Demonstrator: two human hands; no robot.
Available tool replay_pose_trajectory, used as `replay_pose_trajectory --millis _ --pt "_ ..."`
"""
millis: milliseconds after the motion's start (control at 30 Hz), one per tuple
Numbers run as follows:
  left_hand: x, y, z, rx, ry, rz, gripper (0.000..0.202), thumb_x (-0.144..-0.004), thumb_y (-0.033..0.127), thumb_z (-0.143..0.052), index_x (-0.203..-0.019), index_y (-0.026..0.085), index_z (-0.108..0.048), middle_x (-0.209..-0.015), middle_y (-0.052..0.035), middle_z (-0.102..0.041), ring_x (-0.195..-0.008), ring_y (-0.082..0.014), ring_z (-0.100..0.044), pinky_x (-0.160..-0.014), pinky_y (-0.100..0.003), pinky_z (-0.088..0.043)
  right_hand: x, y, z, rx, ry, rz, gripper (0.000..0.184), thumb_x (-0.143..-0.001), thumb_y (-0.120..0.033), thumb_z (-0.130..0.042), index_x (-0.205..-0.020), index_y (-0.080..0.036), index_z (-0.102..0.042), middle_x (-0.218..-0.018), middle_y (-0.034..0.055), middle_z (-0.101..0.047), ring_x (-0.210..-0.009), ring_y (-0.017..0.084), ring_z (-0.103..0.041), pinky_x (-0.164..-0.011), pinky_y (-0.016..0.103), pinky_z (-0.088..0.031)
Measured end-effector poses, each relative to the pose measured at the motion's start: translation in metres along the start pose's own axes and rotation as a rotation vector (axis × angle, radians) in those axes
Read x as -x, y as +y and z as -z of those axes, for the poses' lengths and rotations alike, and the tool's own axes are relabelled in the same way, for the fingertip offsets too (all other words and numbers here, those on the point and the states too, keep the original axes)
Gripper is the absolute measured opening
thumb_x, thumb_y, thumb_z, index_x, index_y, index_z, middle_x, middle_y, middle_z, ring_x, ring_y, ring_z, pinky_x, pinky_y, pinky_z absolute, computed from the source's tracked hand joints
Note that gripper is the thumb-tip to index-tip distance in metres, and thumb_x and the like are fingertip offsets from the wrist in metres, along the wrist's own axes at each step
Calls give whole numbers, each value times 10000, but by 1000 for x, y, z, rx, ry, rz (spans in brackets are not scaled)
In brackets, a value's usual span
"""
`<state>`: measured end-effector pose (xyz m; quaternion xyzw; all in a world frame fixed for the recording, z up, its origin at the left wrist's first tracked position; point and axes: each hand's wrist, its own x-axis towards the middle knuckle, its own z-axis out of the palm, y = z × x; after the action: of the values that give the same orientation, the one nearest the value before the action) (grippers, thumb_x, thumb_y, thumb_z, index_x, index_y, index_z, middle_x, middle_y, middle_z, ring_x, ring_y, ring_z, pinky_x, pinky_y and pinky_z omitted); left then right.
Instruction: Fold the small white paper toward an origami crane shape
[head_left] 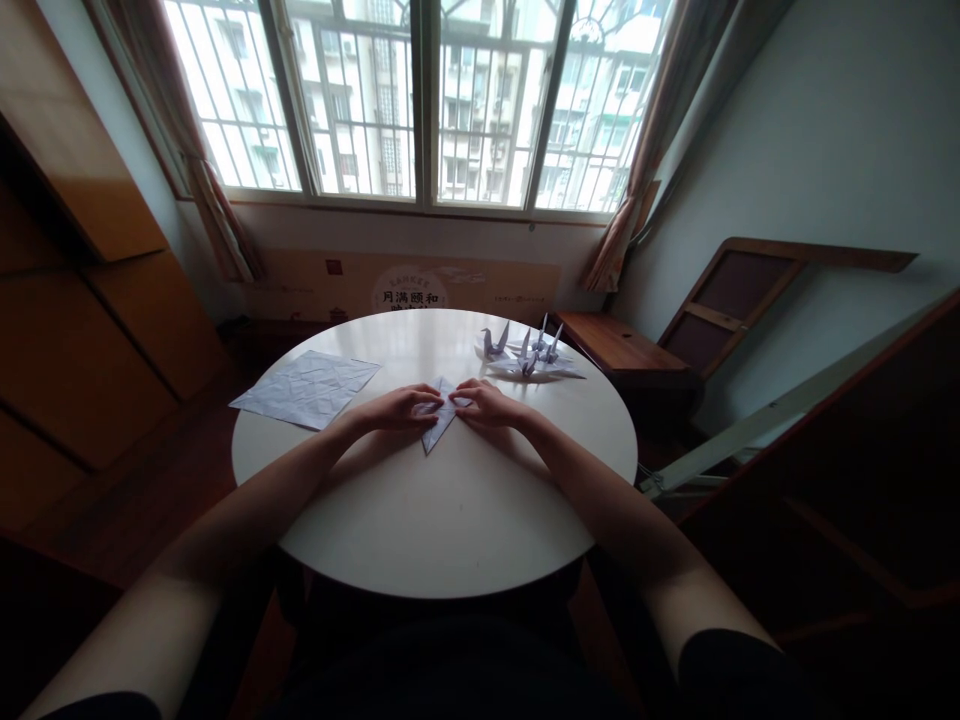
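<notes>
A partly folded pale lilac paper piece point(438, 425), kite-shaped with its point toward me, lies on the round white table point(450, 520). My left hand point(401, 407) presses on its left side with fingers curled and pinched over the paper. On the right side, my right hand point(486, 402) does the same, fingertips closed on the upper edge. The two hands nearly meet above the paper's middle.
A creased flat sheet point(307, 388) lies on the table's left. Several finished paper cranes point(525, 356) stand at the far right of the table. A wooden bench point(619, 345) and a leaning board point(731, 300) are to the right, a window beyond.
</notes>
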<state>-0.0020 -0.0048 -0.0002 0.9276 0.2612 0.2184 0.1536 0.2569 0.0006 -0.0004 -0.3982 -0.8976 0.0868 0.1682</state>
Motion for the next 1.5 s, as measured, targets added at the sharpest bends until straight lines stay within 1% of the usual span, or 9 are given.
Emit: replay_pose_trajectory --millis 300,467,600,700,833,933,1033,1167,1500 --pt "-1 -3 0 -49 -48 55 529 -871 526 -658 -1285 196 -655 -1375 -132 -594 -1199 -262 -615 -1016 -330 -475 0 0 1 -6 -12 6 387 -873 -339 -664 -1239 -218 -701 -1273 164 -620 -1150 312 -582 -992 452 -445" --pt "-4 5 6 -229 -7 53 440 -857 565 -649 -1133 226 -701 -1193 -72 -706 -1082 -258 -666 -988 -330 -458 0 3 1 -27 17 53 360 -864 -323 -680 -1203 -208 -719 -1208 157 -651 -1096 291 -608 -970 433 -456" --pt "-4 6 8 -283 -9 84 481 -794 614 -690 -1078 225 -688 -1074 -58 -721 -975 -258 -683 -894 -310 -483 1 3 1 -31 33 61 342 -861 -326 -689 -1182 -216 -728 -1187 147 -659 -1081 281 -615 -967 423 -461" --pt "-3 2 6 -282 -9 67 414 -842 540 -666 -1106 222 -676 -1083 -64 -714 -992 -249 -677 -882 -302 -493 2 2 2 -26 17 50 352 -865 -334 -684 -1194 -216 -723 -1203 154 -651 -1092 293 -612 -973 436 -457" --pt "-3 -7 3 -276 -3 13 242 -890 317 -596 -1085 208 -687 -1161 -78 -710 -1094 -247 -657 -952 -316 -485 1 2 1 -15 10 53 355 -860 -330 -688 -1192 -211 -723 -1198 152 -651 -1095 292 -607 -975 436 -451" --pt "-3 -11 3 -277 0 -6 261 -912 253 -526 -1111 220 -692 -1195 -65 -708 -1101 -231 -660 -962 -309 -488 0 2 1 -3 10 61 355 -861 -331 -686 -1193 -210 -720 -1198 148 -650 -1092 283 -604 -971 428 -452" --pt "-3 -9 4 -276 -2 -7 303 -940 354 -538 -1176 230 -683 -1207 -65 -705 -1115 -239 -655 -978 -316 -484 0 2 1 3 6 56 361 -867 -340 -678 -1203 -215 -714 -1205 147 -646 -1089 279 -604 -971 425 -453" --pt "-3 1 5 -308 -43 54 550 -863 574 -636 -1266 200 -647 -1319 -106 -645 -1209 -308 -591 -1035 -393 -449 1 1 2 7 -19 47 379 -879 -353 -662 -1231 -217 -700 -1235 151 -634 -1124 294 -593 -988 439 -447" --pt "-3 2 5 -311 -105 94 489 -932 515 -553 -1323 228 -614 -1376 -98 -604 -1267 -293 -557 -1071 -409 -426 2 0 4 27 -37 37 397 -889 -370 -647 -1257 -224 -686 -1257 148 -626 -1159 308 -578 -997 452 -447"
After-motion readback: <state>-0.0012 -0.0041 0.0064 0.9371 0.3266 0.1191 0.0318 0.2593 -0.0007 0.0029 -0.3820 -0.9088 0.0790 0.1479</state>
